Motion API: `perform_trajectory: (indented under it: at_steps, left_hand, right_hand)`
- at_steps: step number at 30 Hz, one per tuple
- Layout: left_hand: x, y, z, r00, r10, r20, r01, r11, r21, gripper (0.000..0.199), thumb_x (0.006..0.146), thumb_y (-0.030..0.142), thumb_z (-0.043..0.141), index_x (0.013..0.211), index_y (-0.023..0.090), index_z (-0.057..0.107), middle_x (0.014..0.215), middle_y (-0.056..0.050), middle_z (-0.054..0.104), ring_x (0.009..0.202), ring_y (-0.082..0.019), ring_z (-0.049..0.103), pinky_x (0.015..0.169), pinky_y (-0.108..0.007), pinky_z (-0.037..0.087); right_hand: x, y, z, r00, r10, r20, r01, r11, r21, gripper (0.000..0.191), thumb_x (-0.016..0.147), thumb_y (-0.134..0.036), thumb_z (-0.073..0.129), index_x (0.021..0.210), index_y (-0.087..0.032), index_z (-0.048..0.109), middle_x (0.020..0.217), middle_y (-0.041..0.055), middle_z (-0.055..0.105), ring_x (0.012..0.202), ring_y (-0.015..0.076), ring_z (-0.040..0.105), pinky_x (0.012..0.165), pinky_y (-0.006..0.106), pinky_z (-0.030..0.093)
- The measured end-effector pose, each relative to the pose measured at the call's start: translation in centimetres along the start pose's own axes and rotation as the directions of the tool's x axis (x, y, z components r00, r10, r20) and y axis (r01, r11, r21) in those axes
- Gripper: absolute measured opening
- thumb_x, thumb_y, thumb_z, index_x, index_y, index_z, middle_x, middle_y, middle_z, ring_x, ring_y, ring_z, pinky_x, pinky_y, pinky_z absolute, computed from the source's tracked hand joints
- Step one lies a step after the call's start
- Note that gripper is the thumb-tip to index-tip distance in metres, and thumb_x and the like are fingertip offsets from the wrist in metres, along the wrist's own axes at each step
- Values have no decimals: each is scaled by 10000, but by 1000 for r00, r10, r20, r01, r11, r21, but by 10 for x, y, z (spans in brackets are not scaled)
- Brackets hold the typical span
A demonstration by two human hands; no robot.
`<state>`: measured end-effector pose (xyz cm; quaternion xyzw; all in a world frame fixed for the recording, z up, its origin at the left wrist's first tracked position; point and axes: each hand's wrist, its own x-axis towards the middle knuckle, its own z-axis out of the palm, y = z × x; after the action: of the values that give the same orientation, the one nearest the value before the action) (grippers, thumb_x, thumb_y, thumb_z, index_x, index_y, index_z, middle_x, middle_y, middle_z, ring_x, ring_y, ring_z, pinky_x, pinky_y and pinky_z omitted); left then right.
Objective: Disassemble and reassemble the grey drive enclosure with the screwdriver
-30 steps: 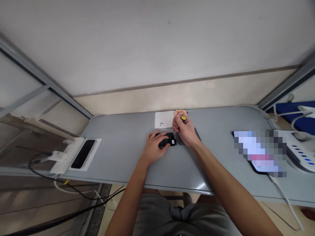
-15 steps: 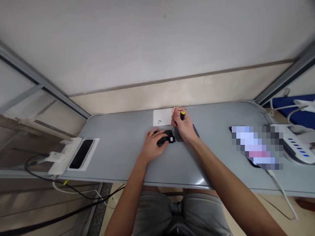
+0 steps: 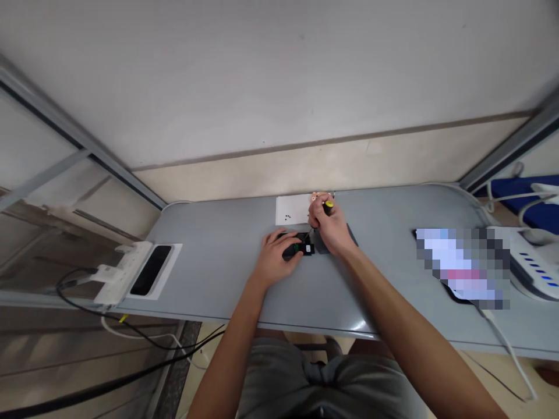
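My right fingers pinch the screwdriver, my left fingers curl round the black gadget, and little dark bits lie loose at twelve o'clock, how many left I can't tell.

Worktop: smooth grey surface, glossy glare at near edge. Paper: white, matt. Shorts: grey cloth. Phone screen: black, glossy, smooth.

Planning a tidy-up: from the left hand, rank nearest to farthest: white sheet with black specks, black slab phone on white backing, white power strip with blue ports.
From the left hand:
1. White sheet, just beyond it.
2. Black phone, left side.
3. Power strip, far right.
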<state>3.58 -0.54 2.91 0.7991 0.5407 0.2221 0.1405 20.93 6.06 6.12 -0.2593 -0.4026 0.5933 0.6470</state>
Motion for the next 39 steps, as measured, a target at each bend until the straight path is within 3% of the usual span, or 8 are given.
perform_trajectory:
  at_steps: [8,12,15,18,23,28,33,39]
  left_hand:
    - [-1,-2,0,999,28,-22,-27,1000,3,238,966,293,709,1201,303,743,1423,-8,711,1435,-301,522,1195,-528,394]
    - [0,-2,0,999,33,-28,-33,999,0,241,961,291,714,1199,305,746,1401,-15,722,1423,-298,531,1191,-524,400]
    - [0,-2,0,999,33,-20,-33,999,2,239,967,290,708,1202,301,744,1405,-11,721,1425,-299,529,1190,-523,398]
    - [0,-2,0,1000,24,-8,-24,1000,8,249,968,302,707,1215,307,741,1422,-8,711,1435,-305,519,1184,-525,398]
    - [0,-2,0,999,32,-14,-32,999,16,246,968,303,710,1211,313,743,1425,-7,710,1430,-298,525,1184,-518,402]
    - [0,-2,0,999,31,-13,-31,999,12,246,967,306,708,1211,311,744,1414,-13,716,1424,-301,528,1189,-530,401]
    - [0,-2,0,999,27,-19,-27,1000,0,255,966,288,703,1217,299,746,1423,-22,711,1429,-303,526,1191,-524,404]
    - [-1,-1,0,1000,17,-16,-17,1000,-1,255,957,281,712,1207,311,750,1421,-15,711,1433,-303,523,1200,-530,404]
  right_hand:
    - [-1,-8,3,994,103,17,-104,994,23,509,694,-610,915,862,-271,575,853,-34,597,749,137,631,657,283,505]
    - [-1,-5,2,998,54,-35,-56,997,-51,614,725,-614,901,815,-277,395,699,-91,494,527,92,472,508,259,394]
    - [-1,-5,3,1000,16,2,-16,996,-89,519,829,-738,743,855,-290,484,612,-94,395,485,106,361,476,277,337]
    - [-1,-8,4,997,51,51,-48,997,-57,493,900,-776,605,951,-286,634,677,-48,490,561,132,464,548,305,420]
    - [-2,-7,3,998,62,13,-62,997,-42,528,708,-679,881,803,-261,572,790,-35,607,709,130,613,654,278,503]
    - [0,-5,1,999,13,-51,-19,993,-118,601,743,-670,868,776,-271,420,599,-101,419,487,92,449,472,247,384]
    - [-1,-9,3,999,42,33,-39,997,-71,546,879,-813,604,986,-279,649,716,-39,518,594,131,520,576,294,477]
    - [-4,-12,4,998,69,6,-68,996,-52,563,675,-619,920,747,-252,499,864,-14,636,758,154,654,680,305,534]
